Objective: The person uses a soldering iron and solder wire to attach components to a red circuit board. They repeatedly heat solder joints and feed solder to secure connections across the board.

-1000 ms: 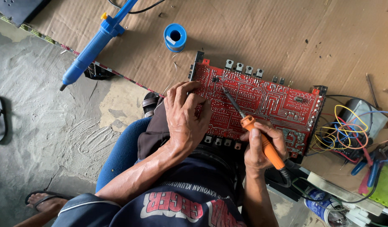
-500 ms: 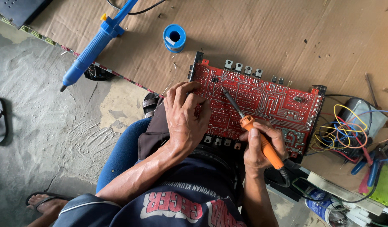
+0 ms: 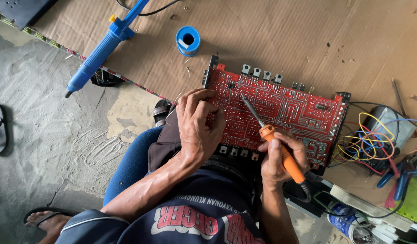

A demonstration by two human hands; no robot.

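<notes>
The circuit board (image 3: pixel 281 113) has a glossy red lacquered face crossed by pale, dull metal traces, with small black plastic parts and bright metal tabs along its edges. The soldering iron (image 3: pixel 274 140) has a smooth orange plastic handle and a grey matt metal shaft. The cardboard sheet (image 3: pixel 285 40) underneath is brown, matt and creased. The desoldering pump (image 3: pixel 102 49) and solder spool (image 3: pixel 188 40) are shiny blue plastic. The floor (image 3: pixel 45 135) is rough, trowel-marked grey concrete. The wires (image 3: pixel 371 135) have smooth coloured plastic sleeves. The shirt (image 3: pixel 199 217) is dark cloth with a printed surface.
</notes>
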